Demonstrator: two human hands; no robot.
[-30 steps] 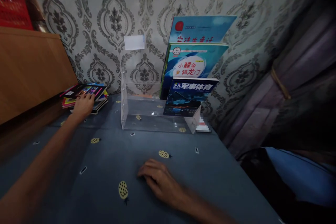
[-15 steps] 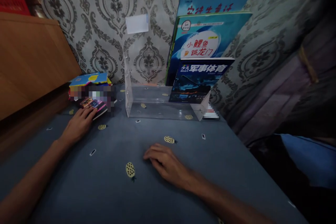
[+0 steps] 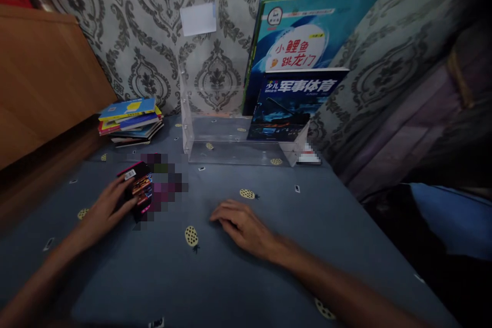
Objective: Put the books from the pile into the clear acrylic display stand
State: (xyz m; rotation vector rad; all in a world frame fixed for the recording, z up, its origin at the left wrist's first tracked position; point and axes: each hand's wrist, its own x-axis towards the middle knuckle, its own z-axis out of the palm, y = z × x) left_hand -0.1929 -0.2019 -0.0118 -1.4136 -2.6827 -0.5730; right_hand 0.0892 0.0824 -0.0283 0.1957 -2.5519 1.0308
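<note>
On the bench (image 3: 215, 287), the left hand (image 3: 106, 207) grips a dark book (image 3: 143, 188); the right hand's (image 3: 243, 224) grip rests loosely open.

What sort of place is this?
It looks like a room in a home, maybe a reading corner. You can see wallpaper with swirly patterns, a tied curtain, and a clear stand with children's books in it.
</note>
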